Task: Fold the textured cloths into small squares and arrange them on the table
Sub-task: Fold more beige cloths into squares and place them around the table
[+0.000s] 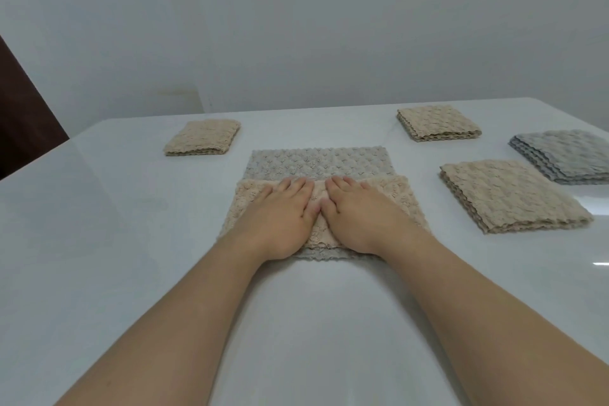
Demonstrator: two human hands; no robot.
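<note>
A textured cloth lies in the middle of the white table. Its beige near part is folded over, and a grey strip of it shows beyond the fold. My left hand and my right hand rest flat side by side on the beige part, fingers pointing away from me and pressing it down. Neither hand grips anything. Folded squares lie around: a beige one at the far left, a beige one at the far right, a larger beige one at the right, a grey one at the right edge.
A pale wall rises behind the table's far edge. A dark brown panel stands at the left beyond the table. Bare tabletop lies on the left side and in front, under my forearms.
</note>
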